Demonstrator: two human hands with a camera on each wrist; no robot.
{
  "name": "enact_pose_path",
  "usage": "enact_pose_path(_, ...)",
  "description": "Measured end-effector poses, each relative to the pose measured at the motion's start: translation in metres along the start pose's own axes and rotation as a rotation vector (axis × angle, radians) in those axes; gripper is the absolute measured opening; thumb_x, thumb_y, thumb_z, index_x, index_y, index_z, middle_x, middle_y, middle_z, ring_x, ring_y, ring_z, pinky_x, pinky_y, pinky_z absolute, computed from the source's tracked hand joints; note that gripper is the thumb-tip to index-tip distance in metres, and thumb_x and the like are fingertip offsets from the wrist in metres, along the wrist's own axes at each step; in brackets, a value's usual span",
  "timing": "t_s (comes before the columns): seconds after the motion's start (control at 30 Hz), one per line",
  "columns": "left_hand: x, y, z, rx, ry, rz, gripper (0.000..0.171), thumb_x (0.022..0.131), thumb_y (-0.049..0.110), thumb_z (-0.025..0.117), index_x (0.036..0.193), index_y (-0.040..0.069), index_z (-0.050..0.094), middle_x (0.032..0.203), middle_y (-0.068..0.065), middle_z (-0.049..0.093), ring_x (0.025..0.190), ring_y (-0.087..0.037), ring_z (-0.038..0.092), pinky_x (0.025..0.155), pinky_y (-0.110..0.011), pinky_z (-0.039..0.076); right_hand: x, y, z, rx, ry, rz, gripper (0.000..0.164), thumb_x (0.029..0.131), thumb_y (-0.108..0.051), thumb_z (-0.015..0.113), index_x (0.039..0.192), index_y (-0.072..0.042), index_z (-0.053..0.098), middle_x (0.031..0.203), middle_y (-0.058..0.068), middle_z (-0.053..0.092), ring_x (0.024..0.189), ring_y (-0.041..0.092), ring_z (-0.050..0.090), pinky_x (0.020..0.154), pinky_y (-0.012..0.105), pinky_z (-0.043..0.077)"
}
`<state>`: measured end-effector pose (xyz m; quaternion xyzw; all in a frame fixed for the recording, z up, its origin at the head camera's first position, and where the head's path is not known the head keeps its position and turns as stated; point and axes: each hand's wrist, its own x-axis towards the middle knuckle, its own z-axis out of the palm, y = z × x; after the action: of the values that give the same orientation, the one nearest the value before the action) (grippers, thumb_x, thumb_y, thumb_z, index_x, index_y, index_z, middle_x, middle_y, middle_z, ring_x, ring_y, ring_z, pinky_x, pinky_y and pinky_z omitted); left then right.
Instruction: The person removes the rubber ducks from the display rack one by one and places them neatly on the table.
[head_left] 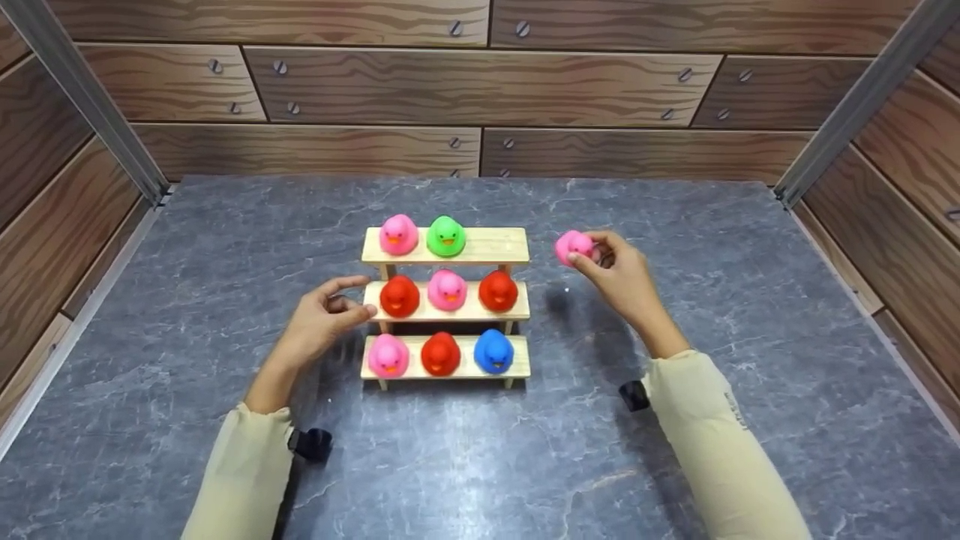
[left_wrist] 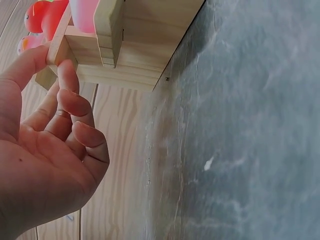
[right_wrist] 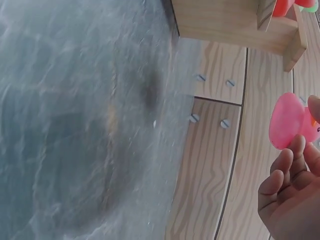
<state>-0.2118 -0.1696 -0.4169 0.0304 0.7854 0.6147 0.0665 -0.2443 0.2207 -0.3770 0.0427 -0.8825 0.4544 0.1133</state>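
Observation:
A three-tier wooden display stand (head_left: pixel 499 245) holds rubber ducks in rows. My left hand (head_left: pixel 319 319) is at the left end of its middle shelf, thumb and index finger pinching the board's end (left_wrist: pixel 57 47). My right hand (head_left: pixel 619 274) holds a pink rubber duck (head_left: pixel 571 246) between thumb and fingers, raised to the right of the top shelf. In the right wrist view the fingers grip the duck (right_wrist: pixel 287 120) near its base. On the top shelf sit a pink duck (head_left: pixel 397 235) and a green duck (head_left: pixel 446 236); its right end is bare.
Two red ducks (head_left: pixel 399 296) flank a pink one (head_left: pixel 447 290) on the middle shelf. The bottom shelf bears a pink duck (head_left: pixel 388 355), a red duck (head_left: pixel 440 354) and a blue duck (head_left: pixel 493 351). Wood-patterned walls (head_left: pixel 480 86) enclose the grey marbled table (head_left: pixel 465 465).

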Motion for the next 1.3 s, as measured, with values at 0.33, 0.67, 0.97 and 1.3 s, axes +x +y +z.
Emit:
enact_pose_path(0.33, 0.000, 0.000, -0.003, -0.020, -0.006, -0.004, 0.052, 0.086, 0.012, 0.072, 0.133, 0.002, 0.052, 0.068, 0.010, 0.059, 0.062, -0.004, 0.048, 0.059, -0.019, 0.039, -0.003, 0.022, -0.006, -0.009, -0.028, 0.035, 0.037, 0.088, -0.018, 0.071, 0.115, 0.006, 0.061, 0.081, 0.001, 0.052, 0.070, 0.003, 0.046, 0.063, 0.015, 0.038)
enact_pose_path(0.67, -0.002, -0.004, -0.001, -0.062, 0.000, -0.024, 0.053, 0.085, 0.010, 0.071, 0.134, 0.003, 0.052, 0.067, 0.009, 0.061, 0.059, -0.005, 0.048, 0.055, -0.019, 0.038, -0.006, 0.028, 0.002, -0.032, -0.100, 0.102, 0.038, 0.089, -0.017, 0.069, 0.117, 0.006, 0.060, 0.086, 0.005, 0.054, 0.079, 0.010, 0.048, 0.070, 0.018, 0.040)
enact_pose_path(0.97, 0.000, -0.005, 0.003, -0.090, 0.011, -0.034, 0.053, 0.086, 0.011, 0.071, 0.135, 0.005, 0.051, 0.069, 0.009, 0.062, 0.068, -0.008, 0.057, 0.063, -0.021, 0.042, -0.004, 0.030, 0.011, -0.039, -0.142, 0.126, 0.039, 0.087, -0.015, 0.070, 0.117, 0.008, 0.059, 0.085, 0.004, 0.054, 0.077, 0.009, 0.047, 0.068, 0.019, 0.039)
enact_pose_path(1.3, 0.001, -0.007, 0.001, -0.106, 0.005, -0.051, 0.053, 0.086, 0.013, 0.072, 0.134, 0.006, 0.052, 0.068, 0.009, 0.059, 0.063, -0.007, 0.052, 0.057, -0.020, 0.037, -0.002, 0.033, 0.018, -0.073, -0.184, 0.166, 0.042, 0.085, -0.014, 0.072, 0.118, 0.007, 0.059, 0.083, 0.003, 0.054, 0.073, 0.010, 0.047, 0.062, 0.019, 0.039)
